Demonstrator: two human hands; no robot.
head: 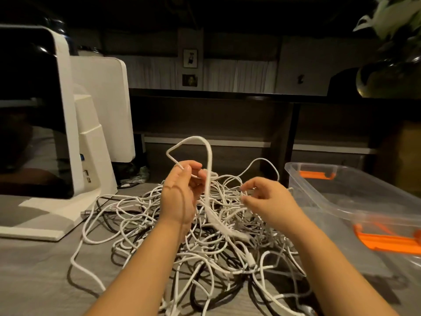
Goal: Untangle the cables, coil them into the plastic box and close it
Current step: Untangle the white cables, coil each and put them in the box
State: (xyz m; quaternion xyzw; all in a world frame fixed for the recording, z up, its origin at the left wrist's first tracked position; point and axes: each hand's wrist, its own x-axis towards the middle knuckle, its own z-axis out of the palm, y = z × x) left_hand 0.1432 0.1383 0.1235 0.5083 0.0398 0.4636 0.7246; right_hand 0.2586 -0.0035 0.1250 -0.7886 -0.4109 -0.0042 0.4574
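The tangle of cables (182,236) lay in a wide heap on the grey table (34,281), directly under and around both hands, and nothing had gone into the box yet. The clear plastic box (355,197) with orange clips stood open just to the right of the right hand. A thick white cable (208,156) rose in a tall loop above the left hand and ran down between the two hands into the heap.

The left hand (180,192) was raised, its fingers curled round a thin strand near that loop. The right hand (266,199) hovered lower, its fingertips pinching at thin strands on top of the pile.

The step looked like freeing one cable. It would probably go best by following the lifted loop back to a plug end and feeding that end through the crossings, rather than pulling, which would likely tighten the knots.

The box ran off the right edge, so its far side and any lid were not clear. Dark cables beneath the white ones merged with shadows. Whether the right hand's pinch held one strand or several could not be told.
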